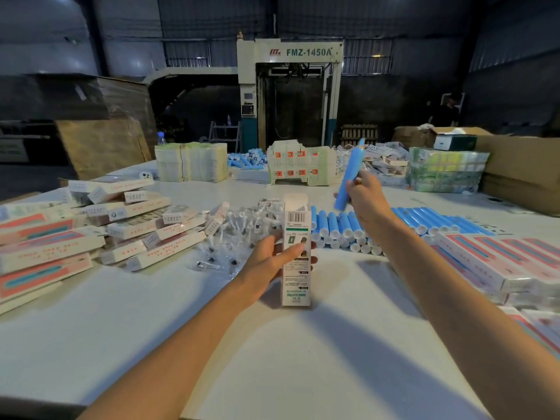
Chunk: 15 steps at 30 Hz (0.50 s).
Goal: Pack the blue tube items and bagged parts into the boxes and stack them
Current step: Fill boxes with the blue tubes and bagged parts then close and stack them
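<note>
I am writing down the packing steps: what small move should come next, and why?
Probably the right hand should bring its blue tube down into the top of the white box. The left hand holds that box upright with its top flap open, and the tube is raised above and right of it.

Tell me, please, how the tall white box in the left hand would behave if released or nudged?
The white box looks tall and narrow on a small base, so it would probably tip easily once the left hand lets go. It seems thin card with its top flap open, so likely light and easy to crush.
</note>
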Each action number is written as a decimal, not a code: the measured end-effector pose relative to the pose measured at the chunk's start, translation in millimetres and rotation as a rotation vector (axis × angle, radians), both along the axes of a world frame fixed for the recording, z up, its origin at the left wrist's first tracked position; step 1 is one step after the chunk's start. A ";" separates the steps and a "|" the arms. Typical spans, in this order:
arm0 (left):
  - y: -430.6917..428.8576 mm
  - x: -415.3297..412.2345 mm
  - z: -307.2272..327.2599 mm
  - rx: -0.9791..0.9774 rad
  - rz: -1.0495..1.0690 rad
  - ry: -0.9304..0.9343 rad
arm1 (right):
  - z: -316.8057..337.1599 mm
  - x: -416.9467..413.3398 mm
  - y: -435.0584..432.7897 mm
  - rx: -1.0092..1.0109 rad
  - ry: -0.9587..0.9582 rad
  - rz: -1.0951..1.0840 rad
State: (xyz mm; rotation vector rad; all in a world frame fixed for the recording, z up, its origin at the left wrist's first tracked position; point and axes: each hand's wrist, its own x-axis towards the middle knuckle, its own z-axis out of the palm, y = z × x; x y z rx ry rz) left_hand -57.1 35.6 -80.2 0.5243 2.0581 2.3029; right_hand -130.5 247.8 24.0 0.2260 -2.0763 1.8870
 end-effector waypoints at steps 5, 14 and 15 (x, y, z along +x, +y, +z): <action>2.0 2.0 1.4 -0.028 0.000 0.023 | 22.5 38.3 -23.5 -0.306 0.188 0.356; 0.9 6.9 3.5 -0.068 -0.013 0.058 | 21.7 35.4 -28.9 0.261 0.263 0.155; 1.4 7.1 3.8 -0.071 -0.008 0.061 | 25.9 33.2 -26.3 0.325 0.245 0.164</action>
